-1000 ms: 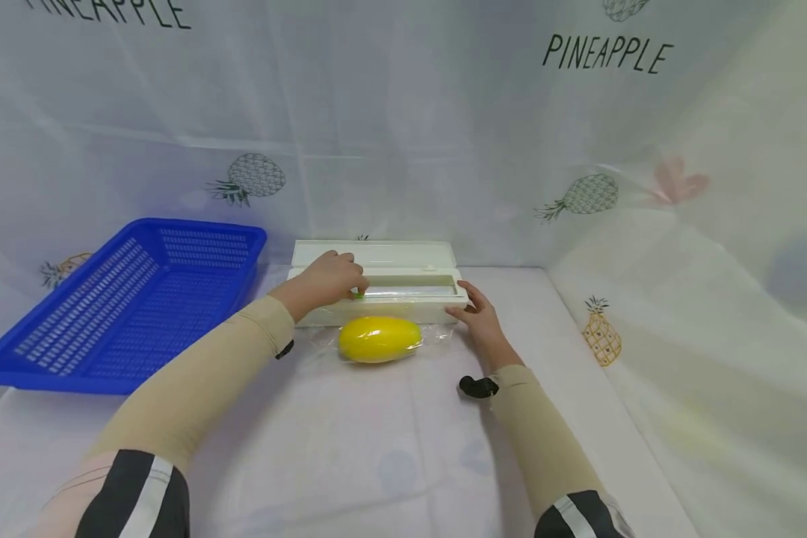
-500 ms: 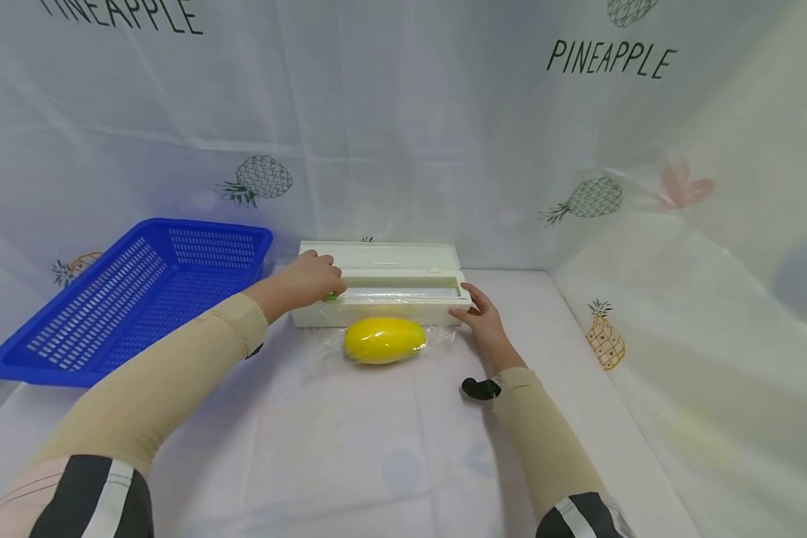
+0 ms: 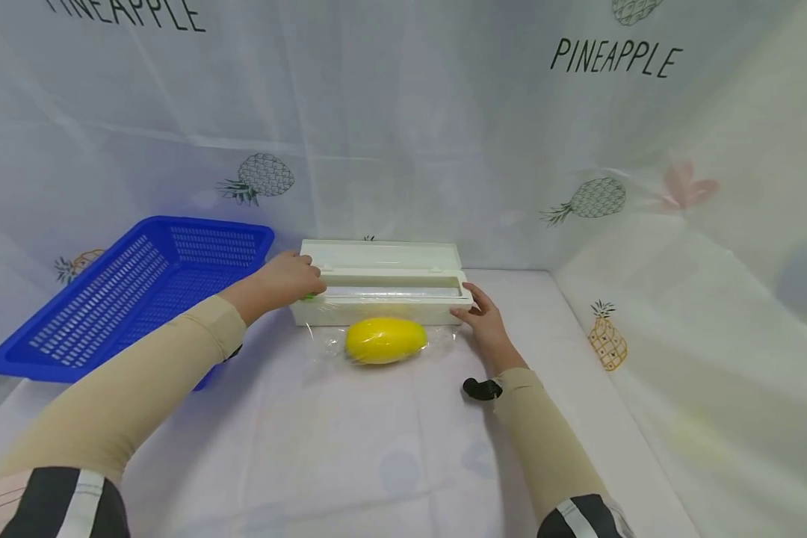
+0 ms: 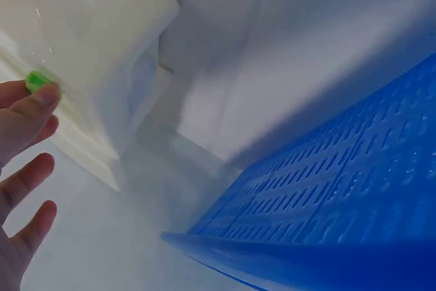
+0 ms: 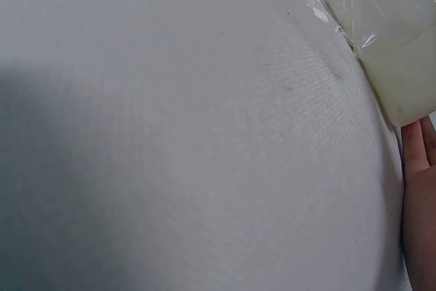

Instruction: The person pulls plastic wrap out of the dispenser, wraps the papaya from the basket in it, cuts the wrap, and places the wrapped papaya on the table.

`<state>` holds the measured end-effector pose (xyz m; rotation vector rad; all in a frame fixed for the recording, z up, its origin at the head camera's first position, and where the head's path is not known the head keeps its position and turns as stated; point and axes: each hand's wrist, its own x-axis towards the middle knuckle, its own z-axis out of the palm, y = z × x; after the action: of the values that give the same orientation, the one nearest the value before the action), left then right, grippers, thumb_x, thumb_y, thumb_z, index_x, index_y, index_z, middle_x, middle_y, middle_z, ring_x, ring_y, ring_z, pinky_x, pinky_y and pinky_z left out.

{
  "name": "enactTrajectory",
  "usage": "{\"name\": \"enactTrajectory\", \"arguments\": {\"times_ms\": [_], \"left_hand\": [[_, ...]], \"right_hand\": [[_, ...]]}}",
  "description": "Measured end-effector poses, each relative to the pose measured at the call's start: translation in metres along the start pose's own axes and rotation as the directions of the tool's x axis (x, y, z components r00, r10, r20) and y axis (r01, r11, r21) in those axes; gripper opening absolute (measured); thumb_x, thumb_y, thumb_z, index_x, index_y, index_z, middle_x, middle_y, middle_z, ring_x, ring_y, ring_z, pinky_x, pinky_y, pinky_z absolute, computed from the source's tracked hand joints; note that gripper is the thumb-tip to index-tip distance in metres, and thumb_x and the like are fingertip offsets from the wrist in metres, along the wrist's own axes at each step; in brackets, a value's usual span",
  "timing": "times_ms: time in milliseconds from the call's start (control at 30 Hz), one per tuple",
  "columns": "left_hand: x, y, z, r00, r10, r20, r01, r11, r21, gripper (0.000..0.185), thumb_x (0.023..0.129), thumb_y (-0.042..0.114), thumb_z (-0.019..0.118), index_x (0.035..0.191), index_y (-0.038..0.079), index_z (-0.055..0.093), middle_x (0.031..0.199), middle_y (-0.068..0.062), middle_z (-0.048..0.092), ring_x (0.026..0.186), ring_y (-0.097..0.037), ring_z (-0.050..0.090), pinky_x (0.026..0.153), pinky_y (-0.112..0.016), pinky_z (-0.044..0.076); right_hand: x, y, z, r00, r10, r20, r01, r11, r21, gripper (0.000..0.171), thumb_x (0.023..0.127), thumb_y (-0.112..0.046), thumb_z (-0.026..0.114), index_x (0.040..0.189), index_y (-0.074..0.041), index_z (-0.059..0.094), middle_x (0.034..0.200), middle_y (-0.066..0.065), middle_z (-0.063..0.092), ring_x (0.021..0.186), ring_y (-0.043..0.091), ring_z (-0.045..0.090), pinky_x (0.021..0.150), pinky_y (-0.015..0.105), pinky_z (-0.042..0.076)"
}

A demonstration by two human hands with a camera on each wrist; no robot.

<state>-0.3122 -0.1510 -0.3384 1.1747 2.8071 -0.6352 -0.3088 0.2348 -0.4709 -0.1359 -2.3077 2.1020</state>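
A white cling film dispenser [image 3: 376, 312] stands at the back of the table with its lid [image 3: 383, 255] raised. My left hand [image 3: 279, 280] is at its left end. In the left wrist view, thumb and forefinger pinch a small green slide cutter [image 4: 39, 81] on the dispenser's edge; the other fingers are spread. My right hand [image 3: 486, 321] grips the dispenser's right end, thumb in front and fingers behind. Clear cling film [image 3: 323, 347] runs from the dispenser over a smooth yellow oval fruit [image 3: 385, 341] lying in front. Only part of the right hand shows in its wrist view.
A blue plastic basket [image 3: 117, 299] stands on the left, tilted, close by the left forearm. A white cloth [image 3: 350, 448] covers the table. Behind and to the right hangs a pineapple-print curtain [image 3: 430, 134].
My left hand has slid leftward along the dispenser with the green slide cutter, from near its middle to its left end. The right hand keeps its hold; the fruit stays in place.
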Motion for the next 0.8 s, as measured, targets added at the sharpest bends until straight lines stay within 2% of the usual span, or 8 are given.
{"name": "enactTrajectory", "arguments": {"times_ms": [100, 233, 400, 500, 633, 800], "left_hand": [[-0.006, -0.004, 0.002, 0.999, 0.014, -0.034, -0.014, 1.000, -0.003, 0.025, 0.084, -0.001, 0.066, 0.078, 0.023, 0.059, 0.078, 0.003, 0.058, 0.074, -0.021, 0.046, 0.072, -0.040, 0.044], [-0.012, -0.012, 0.007, 0.998, 0.000, -0.067, 0.000, 1.000, -0.012, 0.029, 0.080, -0.003, 0.066, 0.074, 0.024, 0.057, 0.071, 0.006, 0.054, 0.068, -0.018, 0.045, 0.065, -0.036, 0.043], [-0.014, -0.013, 0.004, 0.998, -0.044, -0.052, 0.041, 0.997, -0.063, 0.027, 0.076, -0.001, 0.075, 0.086, 0.023, 0.070, 0.082, 0.003, 0.063, 0.074, -0.019, 0.054, 0.070, -0.041, 0.050], [-0.010, -0.005, -0.004, 0.997, -0.064, -0.053, 0.058, 0.993, -0.105, 0.026, 0.079, 0.008, 0.079, 0.102, 0.017, 0.073, 0.094, -0.004, 0.067, 0.086, -0.026, 0.060, 0.077, -0.046, 0.053], [-0.001, 0.012, -0.011, 0.994, -0.093, -0.064, 0.080, 0.981, -0.177, 0.037, 0.086, 0.026, 0.076, 0.120, 0.014, 0.068, 0.109, -0.010, 0.066, 0.100, -0.031, 0.061, 0.083, -0.049, 0.053], [0.010, 0.031, -0.014, 0.987, -0.143, -0.079, 0.114, 0.948, -0.296, 0.043, 0.085, 0.034, 0.077, 0.122, 0.016, 0.066, 0.114, -0.008, 0.063, 0.106, -0.031, 0.058, 0.089, -0.050, 0.050]], "right_hand": [[0.000, -0.001, 0.000, 1.000, 0.003, 0.008, -0.003, 1.000, 0.002, 0.067, 0.085, -0.008, 0.075, 0.144, -0.024, 0.047, 0.151, 0.005, 0.039, 0.124, 0.028, 0.049, 0.107, 0.042, 0.036], [0.000, 0.001, 0.001, 1.000, 0.007, 0.008, -0.007, 1.000, -0.014, 0.069, 0.085, -0.010, 0.076, 0.145, -0.025, 0.046, 0.151, 0.005, 0.038, 0.125, 0.028, 0.049, 0.108, 0.041, 0.036], [0.000, 0.002, 0.000, 1.000, 0.012, -0.006, -0.012, 1.000, -0.016, 0.068, 0.085, -0.011, 0.076, 0.145, -0.025, 0.047, 0.151, 0.005, 0.039, 0.125, 0.028, 0.047, 0.109, 0.042, 0.034], [-0.001, 0.001, -0.001, 1.000, 0.015, -0.001, -0.015, 1.000, -0.013, 0.067, 0.085, -0.011, 0.076, 0.144, -0.026, 0.047, 0.151, 0.006, 0.039, 0.126, 0.029, 0.047, 0.109, 0.043, 0.033], [-0.001, -0.001, -0.002, 1.000, 0.018, 0.007, -0.018, 1.000, -0.018, 0.067, 0.086, -0.012, 0.075, 0.145, -0.027, 0.046, 0.152, 0.005, 0.037, 0.127, 0.028, 0.046, 0.110, 0.043, 0.032], [-0.001, -0.001, -0.002, 1.000, 0.021, 0.012, -0.021, 1.000, -0.005, 0.067, 0.087, -0.011, 0.075, 0.145, -0.026, 0.046, 0.153, 0.004, 0.036, 0.126, 0.028, 0.047, 0.110, 0.044, 0.033]]}}
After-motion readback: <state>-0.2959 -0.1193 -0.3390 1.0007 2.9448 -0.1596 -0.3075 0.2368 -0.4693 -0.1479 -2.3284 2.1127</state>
